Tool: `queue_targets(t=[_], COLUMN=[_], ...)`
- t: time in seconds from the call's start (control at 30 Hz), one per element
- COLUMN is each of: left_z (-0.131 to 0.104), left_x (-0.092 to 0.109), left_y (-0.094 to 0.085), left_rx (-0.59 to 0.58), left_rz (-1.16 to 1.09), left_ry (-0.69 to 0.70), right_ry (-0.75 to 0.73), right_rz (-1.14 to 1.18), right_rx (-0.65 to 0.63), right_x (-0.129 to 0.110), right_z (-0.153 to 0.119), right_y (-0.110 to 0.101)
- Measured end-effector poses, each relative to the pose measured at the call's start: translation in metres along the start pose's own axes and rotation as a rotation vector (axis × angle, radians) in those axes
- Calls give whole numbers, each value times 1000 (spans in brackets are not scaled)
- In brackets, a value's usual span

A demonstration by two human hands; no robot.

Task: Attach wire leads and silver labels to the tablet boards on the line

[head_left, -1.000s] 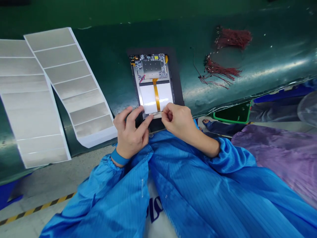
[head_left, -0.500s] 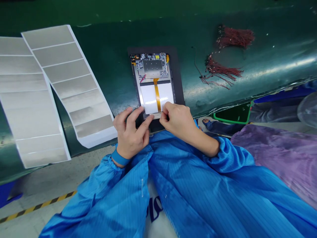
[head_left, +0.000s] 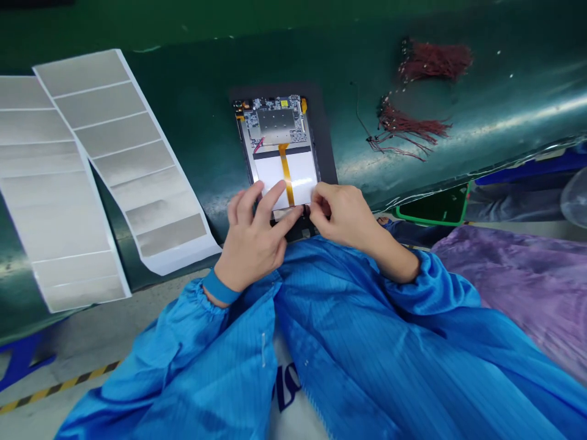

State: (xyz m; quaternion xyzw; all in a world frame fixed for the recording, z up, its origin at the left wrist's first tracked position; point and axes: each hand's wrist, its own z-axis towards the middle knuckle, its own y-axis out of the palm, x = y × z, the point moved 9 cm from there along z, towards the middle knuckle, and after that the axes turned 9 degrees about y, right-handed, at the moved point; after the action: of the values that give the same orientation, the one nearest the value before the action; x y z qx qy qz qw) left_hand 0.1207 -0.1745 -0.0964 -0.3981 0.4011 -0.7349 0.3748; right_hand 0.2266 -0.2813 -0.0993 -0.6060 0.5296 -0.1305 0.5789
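An opened tablet (head_left: 312, 150) lies on the green bench, with a circuit board (head_left: 275, 125) at its far end. A white battery (head_left: 303, 174) fills its near half, and an orange flat ribbon cable (head_left: 288, 174) runs down over it. My left hand (head_left: 252, 235) is open, its fingers spread over the battery's near left part and its index finger or thumb reaching along the near edge. At the near right corner, my right hand (head_left: 346, 211) is closed with thumb and fingertips pinched together. Whatever lies between those fingertips is hidden.
Two sheets of silver-grey labels, a near one (head_left: 151, 183) overlapping another (head_left: 59, 208), lie to the left. Two bundles of dark red wires, one farther back (head_left: 435, 61) and one nearer (head_left: 408, 125), rest to the right. A green-rimmed bin (head_left: 433, 220) stands beyond the bench edge.
My right hand has shifted slightly right along the battery's near edge, still pinched. My left hand has moved right and forward, its fingers now over the battery.
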Motion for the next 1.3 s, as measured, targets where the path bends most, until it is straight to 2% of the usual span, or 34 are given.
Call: queue_targets(t=[0.1,0.27,0.33,0.47,0.57,0.7,0.8,0.9,1.0,1.13,1.23,1.3], left_z=[1,-21,-22,-11,-14,-33,-41,-44,-42,-25,-5,3], left_x=[1,0,2,8,4,-7,-9,-8,-6,2,9,11], left_y=[3,-4,-5,-2,-3,-11,-11,-5,-5,-8,0,6], left_rx=[-30,-81,-90,-83,-105,-104,-97,-123,-107,-35,-52,-60], left_rz=[-9,98,123,126,125,117,114,144,149,148,153,159], left_ry=[-7,43,63,98,70,6,-16,-24,-28,-14,25,34], right_ry=[-6,20,8,-73,-173,-198,-186,-256,-419,-622,-607,-528], right_rz=[27,48,92,240,328,83,-61,-162,-321,-385,-341,-277], right_rx=[7,-1,1,0,19,53,-7,-50,-31,12,147,281], right_x=[5,10,12,15,17,25,27,19,1,-23,-25,-14], right_z=[1,2,4,1,-11,-30,-35,-32,-14,35,77,91], right_y=[-2,1,1,-4,-9,-3,6,2,-10,-28,-51,-71])
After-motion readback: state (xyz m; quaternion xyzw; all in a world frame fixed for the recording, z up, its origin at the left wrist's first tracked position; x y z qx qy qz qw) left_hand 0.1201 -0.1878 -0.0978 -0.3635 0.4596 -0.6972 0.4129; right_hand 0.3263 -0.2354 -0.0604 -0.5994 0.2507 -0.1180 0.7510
